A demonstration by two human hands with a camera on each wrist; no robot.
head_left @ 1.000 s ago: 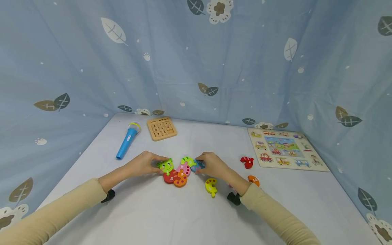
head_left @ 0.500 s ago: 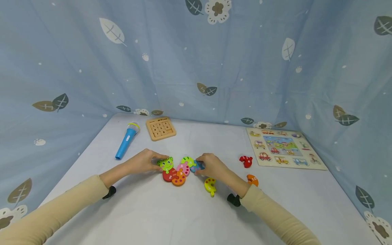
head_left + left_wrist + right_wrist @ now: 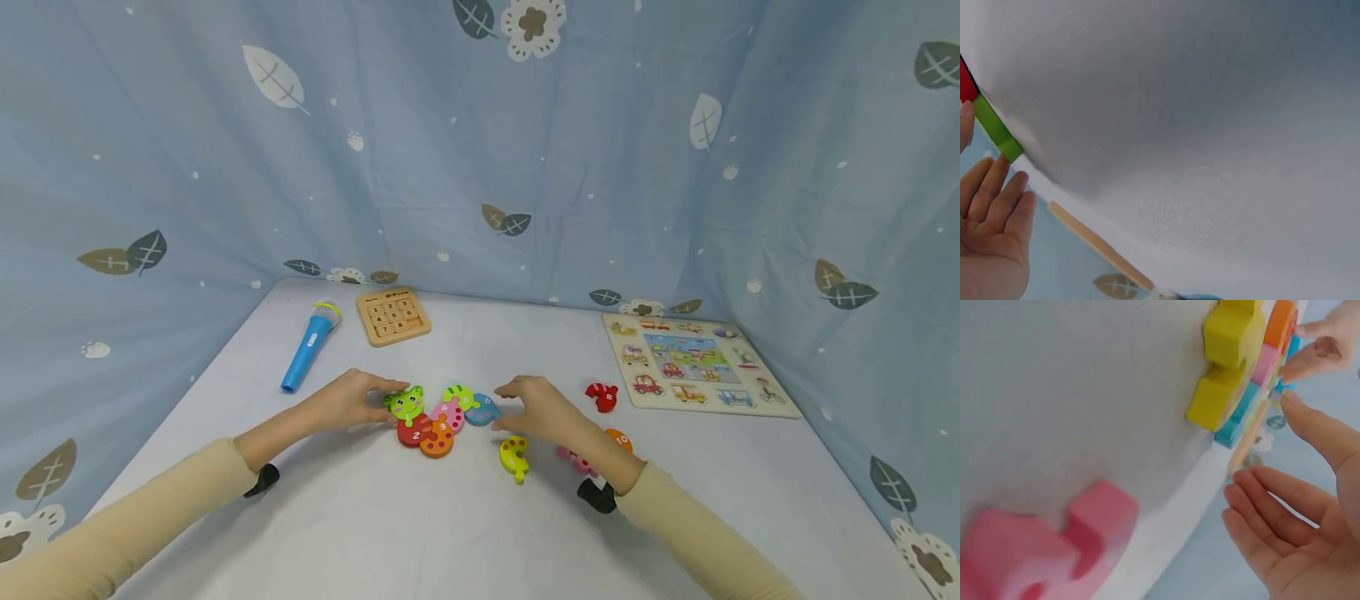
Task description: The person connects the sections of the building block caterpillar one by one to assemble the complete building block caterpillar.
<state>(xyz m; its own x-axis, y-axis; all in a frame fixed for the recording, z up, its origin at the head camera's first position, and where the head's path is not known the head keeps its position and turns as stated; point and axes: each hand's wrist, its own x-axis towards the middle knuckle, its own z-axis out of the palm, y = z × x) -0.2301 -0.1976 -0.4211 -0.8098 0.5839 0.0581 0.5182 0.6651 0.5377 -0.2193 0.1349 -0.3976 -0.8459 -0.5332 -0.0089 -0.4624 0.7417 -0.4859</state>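
Observation:
A chain of joined caterpillar puzzle pieces lies on the white table. At its left end is the green caterpillar head (image 3: 407,405), pinched between the thumb and fingers of my left hand (image 3: 347,402). From it run a red piece (image 3: 412,431), an orange piece (image 3: 437,439), a pink piece (image 3: 448,414), a light green piece (image 3: 458,395) and a blue piece (image 3: 482,410). My right hand (image 3: 542,408) is just right of the blue piece, thumb and fingers spread with nothing between them. The left wrist view catches the green head's edge (image 3: 997,128) at the fingertips.
Loose pieces lie around my right hand: a yellow one (image 3: 514,458), a red one (image 3: 602,397), an orange one (image 3: 621,439) and a pink one (image 3: 1029,556). Farther back are a blue toy microphone (image 3: 309,350), a wooden number puzzle (image 3: 393,316) and a vehicle puzzle board (image 3: 622,367).
My right hand has let go of the blue piece and drawn back to the right, its fingers parting. My left hand stays at the green head, and the chain looks much the same.

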